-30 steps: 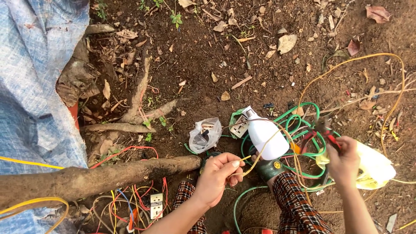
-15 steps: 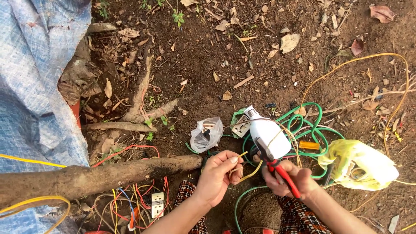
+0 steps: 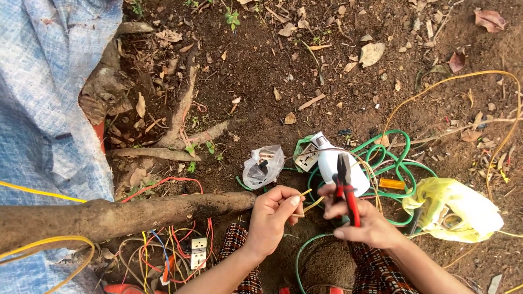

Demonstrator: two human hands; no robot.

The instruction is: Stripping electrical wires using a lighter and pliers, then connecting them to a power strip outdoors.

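Head view, left to right: the left hand is pinching the yellow wire, fingers clamped on it above the lap. The right hand, having come back from the yellow bag, is now gripping red-handled pliers, bringing their tip beside the wire.

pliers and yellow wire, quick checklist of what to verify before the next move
1. Pliers held in the right hand: ok, fingers wrap the red handles.
2. Yellow wire pinched in the left hand: ok, its end sticks out toward the pliers.
3. Pliers jaws on the wire: not ok, the tips point up and away, above the white bottle.
4. Jaws open enough to take the wire: cannot tell.
5. Wire end bare or insulated: cannot tell, too small.
6. Green cable off the hands: ok, it lies coiled behind them.
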